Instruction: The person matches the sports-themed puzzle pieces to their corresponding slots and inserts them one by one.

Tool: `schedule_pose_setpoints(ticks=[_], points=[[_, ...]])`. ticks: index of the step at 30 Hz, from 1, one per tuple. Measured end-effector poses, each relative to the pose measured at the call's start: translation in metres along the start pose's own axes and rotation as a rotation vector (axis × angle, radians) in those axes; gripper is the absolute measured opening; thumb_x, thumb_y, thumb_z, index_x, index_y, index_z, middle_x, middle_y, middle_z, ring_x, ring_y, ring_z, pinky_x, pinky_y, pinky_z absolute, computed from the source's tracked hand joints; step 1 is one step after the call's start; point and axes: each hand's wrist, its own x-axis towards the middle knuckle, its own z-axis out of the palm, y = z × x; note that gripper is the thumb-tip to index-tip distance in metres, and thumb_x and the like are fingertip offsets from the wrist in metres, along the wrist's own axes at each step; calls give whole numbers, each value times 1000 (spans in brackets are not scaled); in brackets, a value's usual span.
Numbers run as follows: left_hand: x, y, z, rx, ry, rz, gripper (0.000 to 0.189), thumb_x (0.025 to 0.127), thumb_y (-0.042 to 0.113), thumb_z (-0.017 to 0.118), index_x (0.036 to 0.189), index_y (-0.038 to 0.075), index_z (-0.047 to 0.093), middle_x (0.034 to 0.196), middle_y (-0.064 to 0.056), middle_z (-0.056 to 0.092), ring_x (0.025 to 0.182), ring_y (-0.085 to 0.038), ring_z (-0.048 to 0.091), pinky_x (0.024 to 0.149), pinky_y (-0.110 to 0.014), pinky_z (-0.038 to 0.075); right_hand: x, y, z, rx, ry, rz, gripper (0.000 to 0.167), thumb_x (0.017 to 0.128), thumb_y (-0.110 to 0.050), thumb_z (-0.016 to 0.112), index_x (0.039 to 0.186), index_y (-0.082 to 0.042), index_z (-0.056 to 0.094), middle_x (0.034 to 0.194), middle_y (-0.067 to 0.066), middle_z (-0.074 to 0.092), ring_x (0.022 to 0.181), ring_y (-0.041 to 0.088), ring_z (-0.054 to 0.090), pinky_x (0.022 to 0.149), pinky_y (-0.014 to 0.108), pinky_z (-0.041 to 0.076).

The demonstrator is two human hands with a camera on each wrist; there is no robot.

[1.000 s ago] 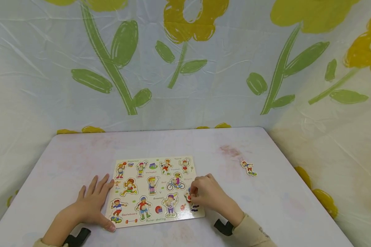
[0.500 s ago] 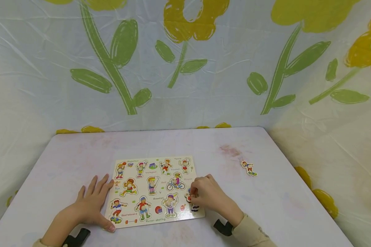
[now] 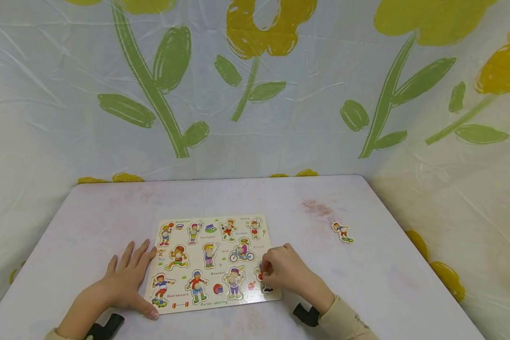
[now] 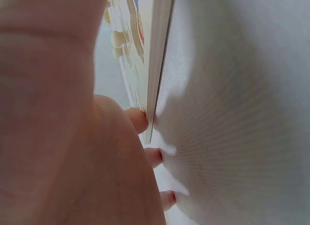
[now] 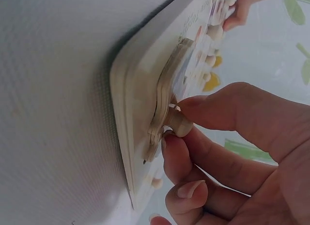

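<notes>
A cream puzzle board printed with sports figures lies on the table. My left hand rests at its left side with fingers spread; in the left wrist view a fingertip touches the board's edge. At the lower right corner, my right hand pinches the round wooden knob of a figure-shaped puzzle piece between thumb and fingers. The fingers hide much of that piece in the head view. Its edge stands above the board's surface in the right wrist view.
A loose skateboarder puzzle piece lies on the table, to the right of the board. Several knobbed pieces sit in the board, among them a baseball player. A flower-printed cloth hangs behind the table.
The piece in my right hand has shifted and turned slightly, and lines up more closely with the printed figure beneath it. My left hand has stayed in place.
</notes>
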Motion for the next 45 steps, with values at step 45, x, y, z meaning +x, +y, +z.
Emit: schedule_pose_setpoints(ticks=[45], points=[[-3,11,-9,32,-19,-11,149,37,73,87,151,-1,26,159,-30,8,142,-58,-5,102,-81,-5,1,22,-21,-1,101,55,16,82,-13,73,68,-18,67,63,-16,58,57,0,46,69,31,40]])
